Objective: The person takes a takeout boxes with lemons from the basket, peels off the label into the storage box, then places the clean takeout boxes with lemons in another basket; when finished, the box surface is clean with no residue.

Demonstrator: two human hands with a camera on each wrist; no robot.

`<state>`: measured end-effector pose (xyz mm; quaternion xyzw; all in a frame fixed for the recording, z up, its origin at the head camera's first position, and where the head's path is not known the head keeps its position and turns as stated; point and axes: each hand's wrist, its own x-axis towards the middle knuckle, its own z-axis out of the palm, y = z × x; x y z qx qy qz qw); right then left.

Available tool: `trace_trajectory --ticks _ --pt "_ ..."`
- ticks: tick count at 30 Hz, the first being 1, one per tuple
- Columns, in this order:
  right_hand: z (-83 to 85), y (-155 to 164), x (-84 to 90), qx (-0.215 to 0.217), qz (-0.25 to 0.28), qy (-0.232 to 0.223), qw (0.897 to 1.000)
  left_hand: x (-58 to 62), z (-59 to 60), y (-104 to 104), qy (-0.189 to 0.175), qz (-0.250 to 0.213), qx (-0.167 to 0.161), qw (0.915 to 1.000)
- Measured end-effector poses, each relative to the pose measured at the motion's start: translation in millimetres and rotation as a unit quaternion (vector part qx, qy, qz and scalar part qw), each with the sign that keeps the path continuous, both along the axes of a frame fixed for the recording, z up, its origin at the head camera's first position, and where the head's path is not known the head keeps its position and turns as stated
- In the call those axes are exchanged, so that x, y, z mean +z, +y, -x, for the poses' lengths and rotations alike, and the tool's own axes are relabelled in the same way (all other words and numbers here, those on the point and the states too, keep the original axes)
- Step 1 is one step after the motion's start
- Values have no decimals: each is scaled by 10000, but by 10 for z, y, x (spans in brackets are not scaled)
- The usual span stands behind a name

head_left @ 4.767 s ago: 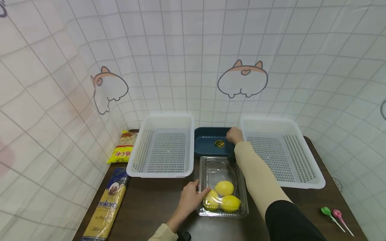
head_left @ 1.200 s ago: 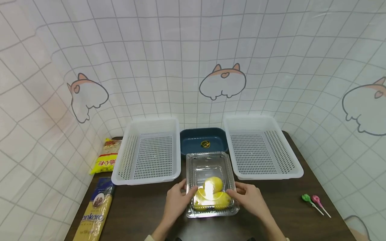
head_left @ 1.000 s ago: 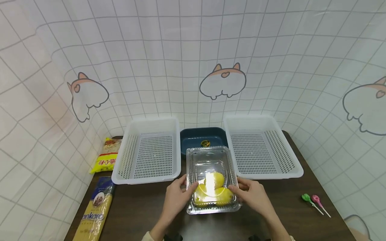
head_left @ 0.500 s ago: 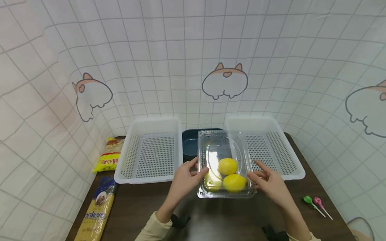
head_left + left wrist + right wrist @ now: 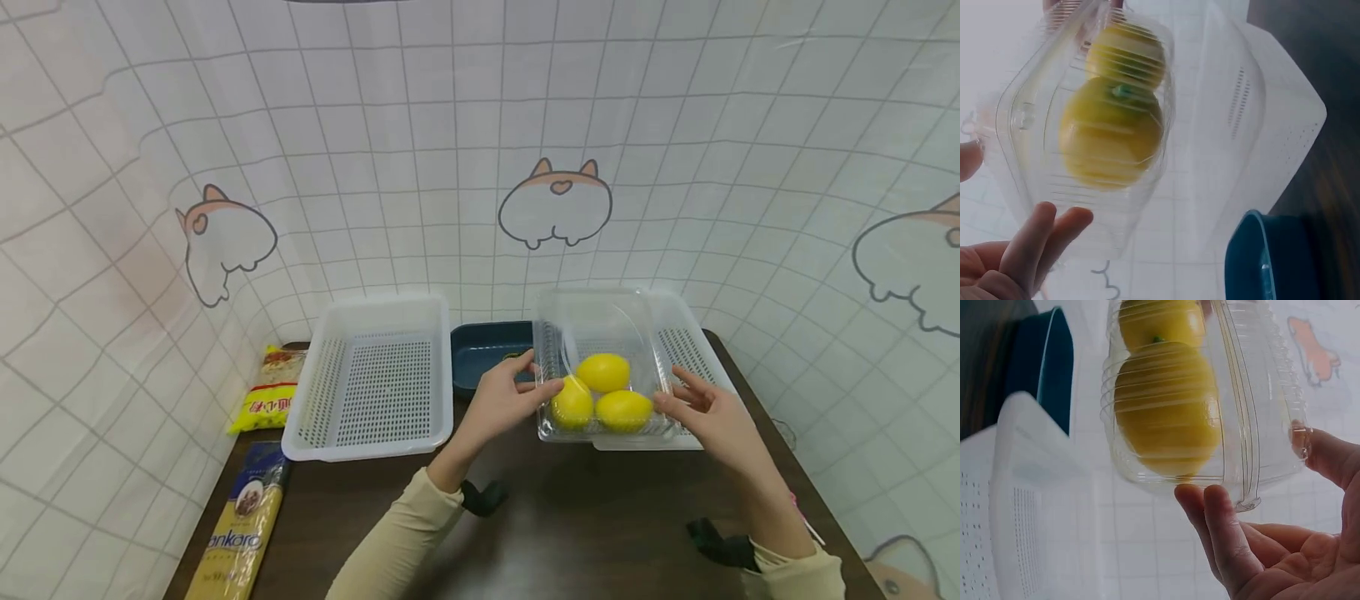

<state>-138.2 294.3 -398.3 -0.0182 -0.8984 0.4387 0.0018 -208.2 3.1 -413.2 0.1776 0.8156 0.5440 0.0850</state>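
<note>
A clear plastic clamshell box holding three yellow lemons is held in the air above the near edge of the right white basket; the left hand grips its left side with thumb and curled fingers, and the right hand supports its right side with fingers spread beneath the rim. A second white basket sits to the left with a dark blue tray between them; at the table's left edge lie a yellow snack bag with red characters too small to read and a pasta packet reading "ankara".
</note>
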Motion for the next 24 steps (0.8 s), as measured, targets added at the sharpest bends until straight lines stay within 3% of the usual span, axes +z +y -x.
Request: trace_trajectory --ticks 7,17,24 --pt "144 166 70 -92 -125 -134 9998 -17 220 258 198 -69 -39 9998" --pt "495 498 120 126 -74 -478 9987 -3 549 619 395 442 -14 9982" --pt "646 627 -18 200 -116 -860 9960 -114 708 797 72 680 -127 9976"
